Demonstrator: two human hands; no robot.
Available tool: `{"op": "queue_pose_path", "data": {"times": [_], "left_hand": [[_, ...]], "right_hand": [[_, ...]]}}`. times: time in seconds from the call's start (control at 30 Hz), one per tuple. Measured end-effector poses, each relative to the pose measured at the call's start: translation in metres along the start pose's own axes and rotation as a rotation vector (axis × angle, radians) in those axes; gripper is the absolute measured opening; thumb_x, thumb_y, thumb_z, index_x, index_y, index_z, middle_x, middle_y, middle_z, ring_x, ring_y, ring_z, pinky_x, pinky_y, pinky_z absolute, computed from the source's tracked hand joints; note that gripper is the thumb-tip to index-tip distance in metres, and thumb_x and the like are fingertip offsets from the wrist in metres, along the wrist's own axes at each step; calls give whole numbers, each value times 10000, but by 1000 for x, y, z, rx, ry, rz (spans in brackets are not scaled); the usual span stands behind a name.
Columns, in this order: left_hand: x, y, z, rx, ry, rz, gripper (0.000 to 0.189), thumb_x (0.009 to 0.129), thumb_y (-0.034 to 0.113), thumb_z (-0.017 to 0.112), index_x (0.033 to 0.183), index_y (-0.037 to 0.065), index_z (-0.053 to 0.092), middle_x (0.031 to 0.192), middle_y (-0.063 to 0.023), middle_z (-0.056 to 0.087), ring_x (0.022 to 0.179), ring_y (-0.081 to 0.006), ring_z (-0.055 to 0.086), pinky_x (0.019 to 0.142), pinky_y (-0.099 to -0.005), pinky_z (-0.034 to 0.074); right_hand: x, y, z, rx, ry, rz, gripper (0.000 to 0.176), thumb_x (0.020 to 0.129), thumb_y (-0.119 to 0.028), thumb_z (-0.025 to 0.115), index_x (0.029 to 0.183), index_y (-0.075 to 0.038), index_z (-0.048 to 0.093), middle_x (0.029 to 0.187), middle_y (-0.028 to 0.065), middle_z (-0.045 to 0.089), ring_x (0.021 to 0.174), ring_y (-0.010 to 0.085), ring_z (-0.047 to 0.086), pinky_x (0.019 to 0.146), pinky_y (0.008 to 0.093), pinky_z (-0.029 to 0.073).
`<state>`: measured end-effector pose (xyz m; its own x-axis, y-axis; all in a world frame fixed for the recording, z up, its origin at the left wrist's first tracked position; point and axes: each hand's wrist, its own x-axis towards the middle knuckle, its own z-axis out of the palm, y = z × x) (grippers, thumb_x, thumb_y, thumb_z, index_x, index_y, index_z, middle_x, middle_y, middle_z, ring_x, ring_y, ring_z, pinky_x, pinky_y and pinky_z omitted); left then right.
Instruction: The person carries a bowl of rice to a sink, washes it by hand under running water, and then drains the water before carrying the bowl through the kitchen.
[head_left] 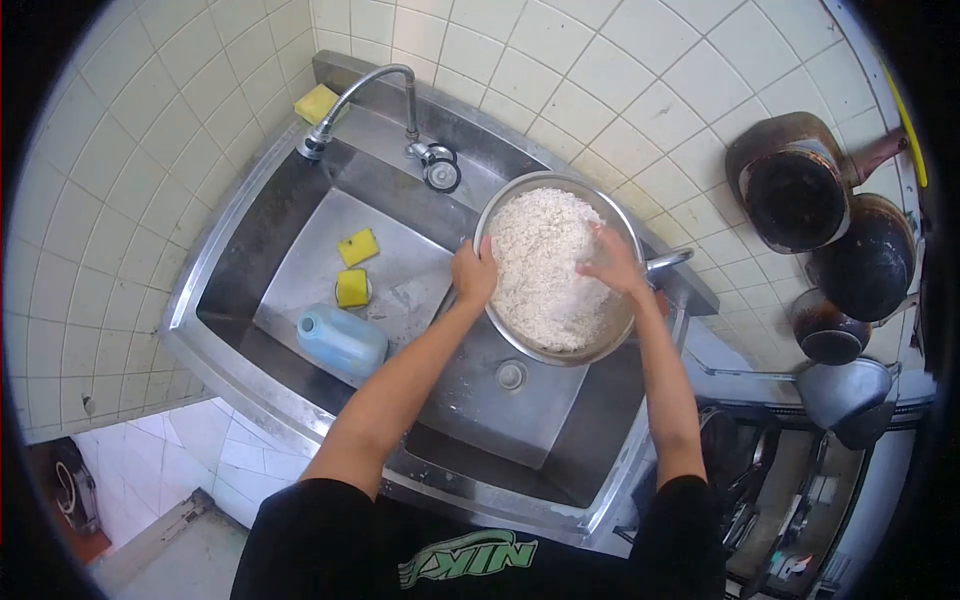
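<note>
A round steel pan (533, 192) full of white rice (545, 265) is held over the sink (300, 250), at about 1 o'clock from the drain (511, 375) and straight ahead of the person at 12 o'clock. The pan is seen tipped slightly toward the person. Its short handle (668, 262) sticks out at 3 o'clock, so its long axis runs from 9 to 3 o'clock, across the two forearms.

The left hand (473, 272) is clamped on the rim at the pan's 9 o'clock, with the fingers curled over the edge. The right hand (612, 262) is laid in the rice at the pan's 3 o'clock, just inside the rim by the handle. It is blurred, so whether grains are gripped or the fingers are spread cannot be told. Both hands are in contact with the pan or its contents, and neither is nearer than the other.

The faucet (375, 80) is found at 11 o'clock from the pan. Two yellow sponges (357, 247) and a pale blue jug (342, 340) lie in the basin at 9 and 8 o'clock. Blackened pans (797, 195) hang on the tiled wall at 3 o'clock.
</note>
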<state>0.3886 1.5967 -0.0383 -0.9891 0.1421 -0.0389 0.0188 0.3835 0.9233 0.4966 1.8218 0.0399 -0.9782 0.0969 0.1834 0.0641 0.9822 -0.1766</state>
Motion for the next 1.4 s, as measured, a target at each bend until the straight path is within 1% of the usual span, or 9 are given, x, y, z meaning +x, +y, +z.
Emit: {"op": "queue_pose_path", "data": {"times": [0.17, 0.37, 0.67, 0.87, 0.97, 1.07, 1.13, 1.2, 1.4], "left_hand": [[51, 9, 0, 95, -197, 64, 396, 831, 349, 474, 821, -30, 586, 815, -245, 584, 820, -405, 545, 713, -461, 411], [84, 11, 7, 149, -303, 64, 435, 817, 409, 478, 884, -2, 605, 890, -227, 593, 882, -379, 553, 757, -440, 425], [79, 28, -4, 210, -337, 38, 450, 809, 436, 483, 909, 14, 606, 929, -217, 592, 891, -370, 559, 756, -443, 433], [91, 15, 4, 184, -332, 53, 472, 803, 443, 489, 949, 8, 597, 950, -214, 594, 915, -361, 558, 773, -426, 428], [105, -1, 11, 66, -478, 13, 491, 799, 461, 489, 949, 7, 600, 965, -214, 594, 922, -342, 566, 780, -416, 426], [91, -1, 5, -99, -591, -33, 458, 814, 399, 510, 987, -22, 557, 986, -212, 583, 934, -324, 562, 794, -398, 421], [50, -6, -7, -309, -276, 111, 400, 838, 304, 512, 1023, -50, 490, 992, -217, 551, 939, -317, 533, 819, -381, 397], [-1, -17, -5, -258, -6, 105, 351, 856, 232, 495, 1035, -64, 437, 971, -211, 516, 928, -322, 496, 832, -373, 370], [-89, -15, 16, -351, 216, -168, 344, 880, 263, 442, 995, -61, 438, 940, -226, 510, 875, -330, 500, 795, -383, 370]], "right_hand": [[5, 10, 18, -152, -493, 402, 889, 524, -418, 717, 1242, -11, 383, 1099, 236, 528, 1031, 336, 517, 871, 399, 413], [-8, 73, 106, 17, -724, 766, 578, 644, -371, 542, 1052, 39, 540, 1038, 256, 548, 967, 349, 539, 842, 404, 426], [-30, 24, 99, 1151, -61, 1543, 499, 842, -393, 339, 1153, -39, 501, 1050, 128, 584, 893, 300, 586, 761, 401, 480], [-29, 9, 84, 1792, 261, 1027, 501, 881, -382, 250, 1193, -49, 456, 1075, 125, 567, 861, 233, 596, 543, 340, 508], [-27, -5, 58, 1937, 397, 1136, 425, 892, -334, 288, 1138, -53, 490, 1014, 110, 590, 764, 213, 614, 425, 276, 484], [-43, 50, 93, 1978, 113, 924, 321, 898, -280, 329, 1009, -65, 540, 929, 103, 603, 744, 196, 611, 463, 298, 494], [-36, 52, 111, 1932, 279, 1068, 270, 898, -274, 356, 993, -56, 485, 899, 102, 559, 710, 223, 579, 501, 327, 497], [-14, 10, 89, 1516, 461, 1616, 299, 883, -327, 361, 1007, -79, 471, 931, 103, 519, 767, 244, 514, 549, 376, 480], [-22, 10, 77, 1996, 342, 1266, 280, 901, -311, 337, 1033, -81, 426, 868, 101, 506, 608, 195, 494, 440, 260, 412]]}}
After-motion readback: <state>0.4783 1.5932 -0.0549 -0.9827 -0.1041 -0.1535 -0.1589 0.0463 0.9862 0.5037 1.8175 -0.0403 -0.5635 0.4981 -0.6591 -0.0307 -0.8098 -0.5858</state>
